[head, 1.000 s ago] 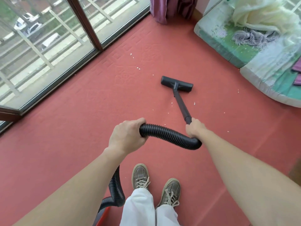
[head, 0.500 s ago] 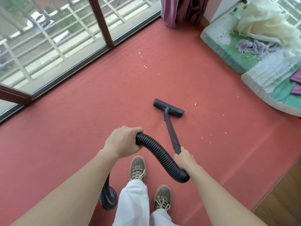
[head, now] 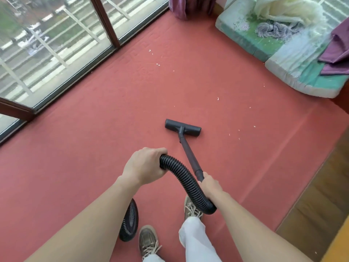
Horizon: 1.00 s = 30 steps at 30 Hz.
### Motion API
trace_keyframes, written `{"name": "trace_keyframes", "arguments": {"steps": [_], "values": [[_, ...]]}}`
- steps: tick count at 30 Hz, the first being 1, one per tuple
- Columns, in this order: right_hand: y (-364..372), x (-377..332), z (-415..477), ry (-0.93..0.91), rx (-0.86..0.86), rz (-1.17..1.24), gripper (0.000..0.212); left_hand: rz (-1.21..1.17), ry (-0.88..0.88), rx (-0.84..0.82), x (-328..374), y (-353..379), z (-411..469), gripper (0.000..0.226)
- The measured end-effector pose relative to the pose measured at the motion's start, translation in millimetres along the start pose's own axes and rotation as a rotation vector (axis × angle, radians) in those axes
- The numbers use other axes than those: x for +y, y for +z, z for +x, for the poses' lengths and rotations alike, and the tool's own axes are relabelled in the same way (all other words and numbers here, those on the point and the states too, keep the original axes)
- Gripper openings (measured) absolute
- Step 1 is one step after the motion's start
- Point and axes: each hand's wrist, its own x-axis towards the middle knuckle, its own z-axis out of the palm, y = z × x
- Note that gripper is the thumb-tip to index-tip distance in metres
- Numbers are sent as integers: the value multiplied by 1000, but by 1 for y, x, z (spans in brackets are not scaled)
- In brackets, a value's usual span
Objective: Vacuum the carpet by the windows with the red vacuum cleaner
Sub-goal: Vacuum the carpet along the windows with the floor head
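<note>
We're in a lived-in room of a home, by the look of it a bedroom or sun room. A red carpet [head: 94,148] runs up to floor-level windows [head: 56,44] with dark frames. A purple curtain [head: 188,6] hangs in the corner. Floor mattresses [head: 245,40] lie along the far side, topped with a cream blanket [head: 283,10] and purple cloth [head: 338,52]. Wooden floor [head: 321,195] borders the carpet, and outside there's a balcony railing [head: 79,21] with parked cars [head: 32,40] below.

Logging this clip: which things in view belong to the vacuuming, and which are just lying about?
Job: floor nozzle, wand gripped by right hand, ribbed hose gripped by left hand, red carpet, white crumbs.
Lying about: floor cushions, cream throw, grey fringed cloth, purple cloth, curtain.
</note>
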Motion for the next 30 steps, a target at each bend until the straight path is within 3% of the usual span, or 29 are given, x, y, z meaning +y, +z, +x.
{"name": "trace_keyframes", "arguments": {"steps": [7, 12, 18, 23, 27, 30], "values": [[65, 21, -45, 3, -58, 59, 38, 0, -10, -17, -22, 4, -74, 12], [70, 20, -46, -36, -8, 23, 28, 44, 47, -10, -20, -1, -90, 16], [12, -13, -6, -69, 77, -127, 31, 4, 32, 93, -18, -5, -70, 15], [-59, -89, 57, -81, 151, -258, 41, -46, -75, 263, -20, -22, -20, 13], [-117, -154, 92, -85, 142, -347, 47, -75, -139, 449, -24, -40, 23, 18], [-138, -169, 97, -76, 124, -375, 50, -73, -153, 496, -17, -49, 39, 20]]}}
